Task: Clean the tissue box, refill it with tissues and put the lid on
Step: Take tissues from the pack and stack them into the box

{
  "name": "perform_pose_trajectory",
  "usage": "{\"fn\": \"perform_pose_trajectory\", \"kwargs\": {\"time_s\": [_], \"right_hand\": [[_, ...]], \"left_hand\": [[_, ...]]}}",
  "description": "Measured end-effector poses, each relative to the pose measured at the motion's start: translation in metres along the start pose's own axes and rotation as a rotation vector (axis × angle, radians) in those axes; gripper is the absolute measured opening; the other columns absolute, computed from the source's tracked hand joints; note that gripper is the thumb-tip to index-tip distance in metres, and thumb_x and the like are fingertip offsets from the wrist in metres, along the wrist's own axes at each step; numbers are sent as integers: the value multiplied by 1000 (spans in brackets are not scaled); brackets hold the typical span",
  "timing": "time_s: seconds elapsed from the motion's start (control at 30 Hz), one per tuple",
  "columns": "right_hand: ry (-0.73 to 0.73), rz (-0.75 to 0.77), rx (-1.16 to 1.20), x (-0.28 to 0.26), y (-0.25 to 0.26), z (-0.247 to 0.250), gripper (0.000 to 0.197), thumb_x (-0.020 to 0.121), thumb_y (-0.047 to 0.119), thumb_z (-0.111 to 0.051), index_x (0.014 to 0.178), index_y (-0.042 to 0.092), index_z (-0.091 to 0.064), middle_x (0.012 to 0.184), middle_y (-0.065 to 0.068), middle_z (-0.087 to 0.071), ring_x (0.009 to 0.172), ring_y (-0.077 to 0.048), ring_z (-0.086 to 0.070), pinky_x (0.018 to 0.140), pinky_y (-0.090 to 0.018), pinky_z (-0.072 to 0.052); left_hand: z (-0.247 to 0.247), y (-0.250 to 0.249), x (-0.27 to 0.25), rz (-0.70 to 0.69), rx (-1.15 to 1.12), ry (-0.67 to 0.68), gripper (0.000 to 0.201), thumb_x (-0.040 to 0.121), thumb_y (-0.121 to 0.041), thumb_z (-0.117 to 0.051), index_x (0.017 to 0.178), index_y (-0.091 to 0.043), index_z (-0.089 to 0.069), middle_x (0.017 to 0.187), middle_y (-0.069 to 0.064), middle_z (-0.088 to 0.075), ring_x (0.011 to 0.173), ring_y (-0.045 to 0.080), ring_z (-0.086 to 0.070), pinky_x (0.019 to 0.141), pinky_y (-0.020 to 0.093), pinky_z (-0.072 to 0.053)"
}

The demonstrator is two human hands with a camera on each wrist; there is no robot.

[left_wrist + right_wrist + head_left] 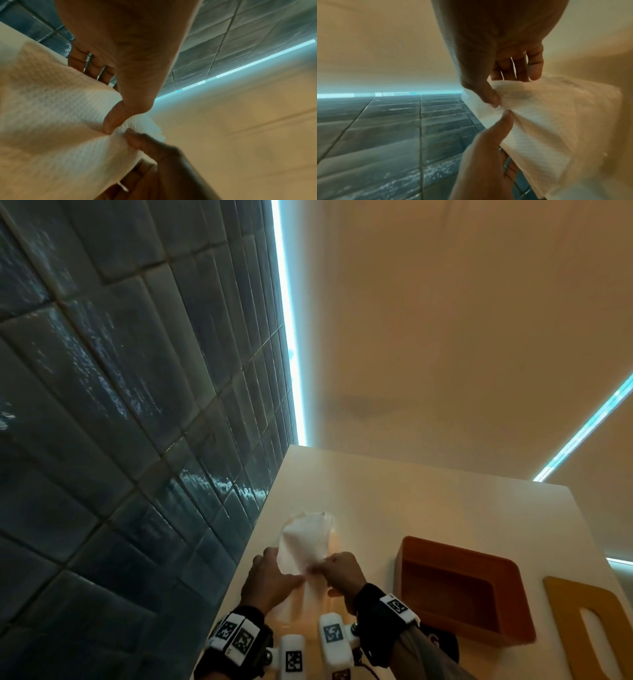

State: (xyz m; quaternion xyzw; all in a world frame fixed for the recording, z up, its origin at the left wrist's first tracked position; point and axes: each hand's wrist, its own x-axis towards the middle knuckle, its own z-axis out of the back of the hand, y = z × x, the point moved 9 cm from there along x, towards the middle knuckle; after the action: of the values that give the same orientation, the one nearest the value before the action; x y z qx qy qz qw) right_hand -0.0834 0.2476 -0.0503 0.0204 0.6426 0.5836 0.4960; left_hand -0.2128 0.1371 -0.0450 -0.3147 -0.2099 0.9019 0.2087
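A stack of white embossed tissues (304,539) lies on the white counter (428,501) by the tiled wall, partly in a clear wrap. My left hand (274,573) pinches a tissue sheet (51,115) with its thumb on top. My right hand (337,568) pinches the same sheet (547,121) just beside it, so the two thumbs almost meet. The orange tissue box (462,590) stands open and empty to the right of my hands. Its tan lid (589,628), with a long slot, lies flat at the far right.
A dark tiled wall (120,405) runs along the counter's left edge. A dark object (442,642) sits behind my right forearm, near the box. Light strips (291,354) glow along the wall.
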Motion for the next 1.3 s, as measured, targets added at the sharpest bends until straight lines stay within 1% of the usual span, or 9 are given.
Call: {"fn": "perform_pose_trajectory", "kwargs": {"time_s": [0.17, 0.37, 0.53, 0.7, 0.77, 0.93, 1.07, 1.17, 1.3], "right_hand": [[90, -63, 215, -2, 3, -1, 25, 77, 5, -70, 98, -7, -65, 100, -28, -70, 90, -41, -70, 77, -54, -57], [195, -124, 410, -8, -1, 7, 8, 89, 0, -59, 95, -4, -59, 85, -17, -66, 63, -26, -67, 42, -24, -53], [177, -154, 371, -3, -9, 10, 38, 85, 10, -65, 116, -10, -57, 90, -19, -71, 62, -26, -70, 50, -27, -54], [220, -147, 410, -9, -9, 8, 27, 89, 3, -61, 111, -10, -56, 92, -19, -67, 70, -28, -67, 44, -26, -54], [232, -154, 430, -12, -9, 5, 18, 89, 3, -62, 104, -5, -57, 94, -17, -66, 77, -29, -65, 46, -28, -55], [204, -135, 353, -13, -15, 4, 50, 83, 32, -73, 117, -1, -56, 105, -17, -68, 92, -32, -67, 64, -34, -58], [280, -174, 355, -16, -17, 1, 60, 75, 53, -73, 104, 3, -60, 69, -8, -69, 61, -23, -68, 59, -32, -59], [379, -208, 336, -20, -13, -6, 68, 72, 65, -70, 108, 7, -60, 83, -9, -69, 73, -26, -69, 66, -35, -60], [396, -122, 372, -28, 0, -8, 34, 84, 30, -71, 111, 10, -63, 86, 0, -73, 72, -15, -70, 51, -25, -56]], "left_hand": [[9, 10, 6, 32, -236, 39, 77, 75, -47, -76, 136, -11, -44, 132, 11, -57, 107, 20, -55, 86, 29, -45], [6, 10, 14, 105, -441, 184, 62, 74, -58, -71, 102, -2, -69, 103, 12, -74, 92, 27, -71, 85, 41, -58], [-4, 4, 10, 156, -635, 335, 56, 72, -42, -78, 102, 5, -70, 95, 18, -77, 88, 32, -73, 81, 41, -59], [-10, 1, 2, 187, -730, 436, 44, 78, -23, -76, 110, 6, -66, 102, 26, -73, 96, 41, -70, 91, 51, -55], [-15, -2, -2, 194, -822, 498, 43, 79, -18, -73, 112, 7, -65, 105, 29, -71, 94, 42, -71, 83, 47, -57], [-21, -13, -9, 241, -943, 594, 45, 89, -18, -58, 128, 2, -53, 113, 29, -68, 96, 42, -69, 80, 45, -55], [-22, -21, -12, 245, -1015, 608, 34, 93, -18, -50, 117, 3, -59, 97, 26, -73, 82, 37, -73, 71, 39, -57], [-24, -25, -12, 217, -994, 584, 29, 92, -18, -51, 110, 2, -61, 82, 22, -75, 69, 33, -74, 57, 31, -59], [-29, -29, -12, 181, -961, 524, 38, 91, -18, -55, 118, 9, -60, 79, 21, -75, 63, 30, -73, 51, 28, -58]]}}
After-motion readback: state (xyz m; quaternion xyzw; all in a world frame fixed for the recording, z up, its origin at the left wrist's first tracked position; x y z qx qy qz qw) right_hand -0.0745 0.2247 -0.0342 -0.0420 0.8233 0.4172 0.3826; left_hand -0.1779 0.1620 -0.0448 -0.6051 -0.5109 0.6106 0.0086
